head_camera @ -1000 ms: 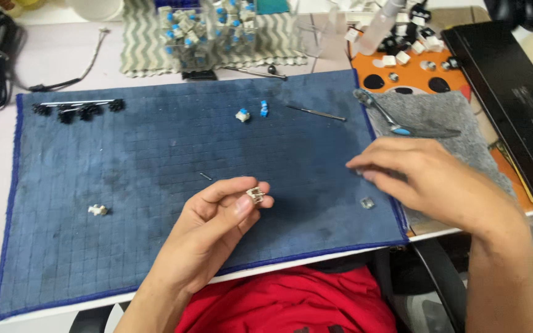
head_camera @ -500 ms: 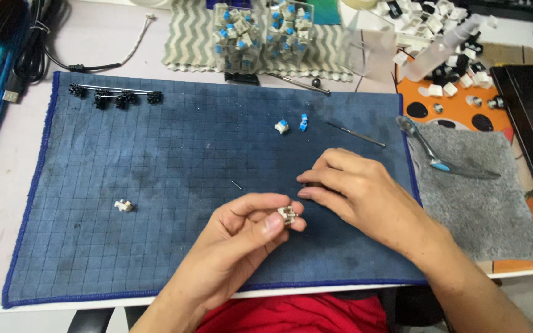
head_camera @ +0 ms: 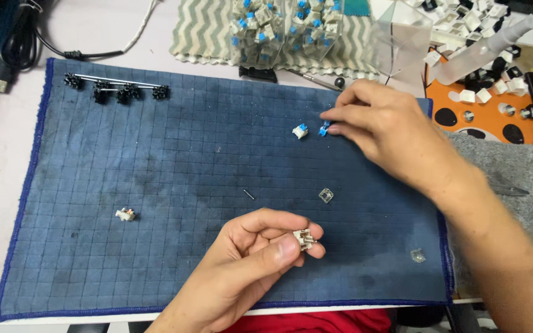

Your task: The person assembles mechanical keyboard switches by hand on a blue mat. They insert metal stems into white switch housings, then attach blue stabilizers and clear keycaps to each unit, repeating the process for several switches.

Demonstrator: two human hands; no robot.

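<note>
Head view: white switch housing (head_camera: pixel 304 238) pinched in left hand (head_camera: pixel 251 262) grip.

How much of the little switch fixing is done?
Done: one white switch housing and a clear cover lie apart on the blue mat. In hand: the left hand pinches an opened switch; the right hand touches a small blue part. Left: a heap of blue-stemmed switches waits behind.

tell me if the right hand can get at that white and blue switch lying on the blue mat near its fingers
Probably yes. The right hand already touches the small blue piece, and the white and blue switch lies just beside it on the blue mat with nothing between them. The left hand is lower down, pinching another switch part.
</note>
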